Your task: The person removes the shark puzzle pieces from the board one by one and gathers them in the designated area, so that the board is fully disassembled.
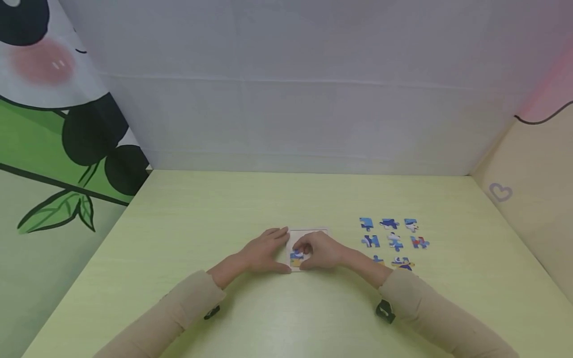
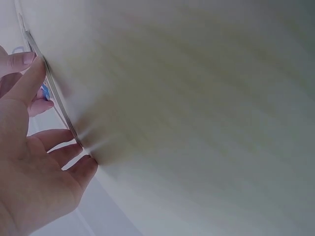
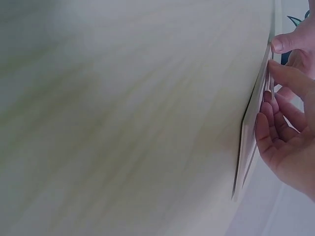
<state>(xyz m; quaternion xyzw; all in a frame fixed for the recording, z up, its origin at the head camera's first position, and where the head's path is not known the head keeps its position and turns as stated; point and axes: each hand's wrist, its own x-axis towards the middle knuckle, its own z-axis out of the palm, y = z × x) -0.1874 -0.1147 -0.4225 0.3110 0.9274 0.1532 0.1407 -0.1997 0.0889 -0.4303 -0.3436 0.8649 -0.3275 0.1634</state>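
Pale green tabletop (image 1: pixel 224 308) is seen under both hands. A puzzle tray (image 1: pixel 309 232) is steadied by the left hand (image 1: pixel 264 253), fingers flat at its edge. One puzzle piece (image 1: pixel 296 257) is pressed in by the curled fingertips of the right hand (image 1: pixel 320 251). Eight loose pieces (image 1: pixel 394 241), right of that hand, appear unplaced; little seems done.

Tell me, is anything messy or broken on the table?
Nothing stands out. The loose puzzle pieces lie in tidy rows on the table, to the right of the puzzle tray. The left hand steadies the tray's left edge while the right hand rests on a piece in it.
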